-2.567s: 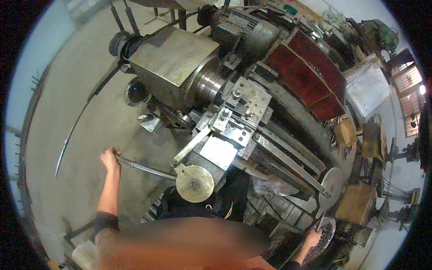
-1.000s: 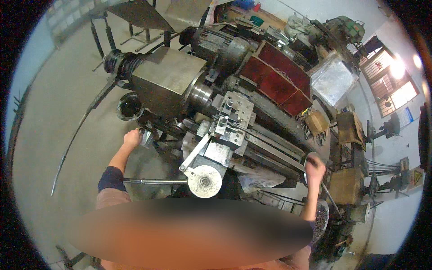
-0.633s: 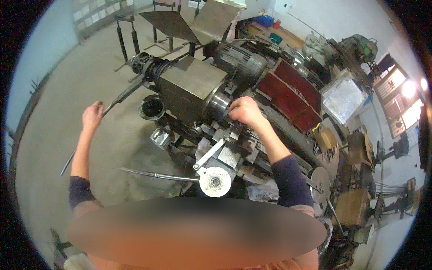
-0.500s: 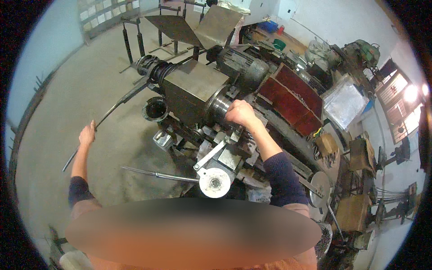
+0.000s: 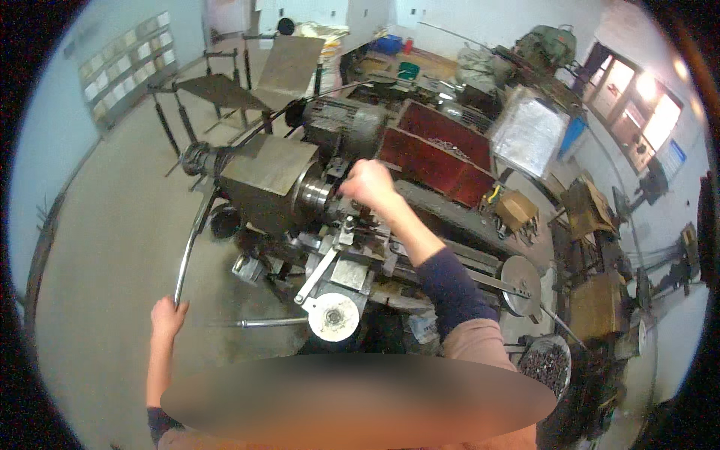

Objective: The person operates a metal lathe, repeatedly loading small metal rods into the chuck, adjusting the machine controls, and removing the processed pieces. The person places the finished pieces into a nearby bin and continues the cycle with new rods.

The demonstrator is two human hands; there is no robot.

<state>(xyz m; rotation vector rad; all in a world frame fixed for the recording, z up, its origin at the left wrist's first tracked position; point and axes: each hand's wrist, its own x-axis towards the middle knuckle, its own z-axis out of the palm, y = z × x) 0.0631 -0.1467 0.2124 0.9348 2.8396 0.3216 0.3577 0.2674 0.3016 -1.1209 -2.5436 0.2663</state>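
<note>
The left arm reaches forward at the person's left, its bare left forearm point(image 5: 160, 367) nearly straight up the view, the left hand point(image 5: 169, 316) closed with its fingers curled in a grip. The right forearm point(image 5: 414, 232) slants forward and leftward across the front, ending in the right hand point(image 5: 367, 184), knuckles up, slightly blurred, fingers bent inward and their tips unclear.

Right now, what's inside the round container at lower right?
The round container shows many small dark pieces, too small to identify. They cover its floor and anything lying beneath them; its lower-left part is hidden too.
</note>
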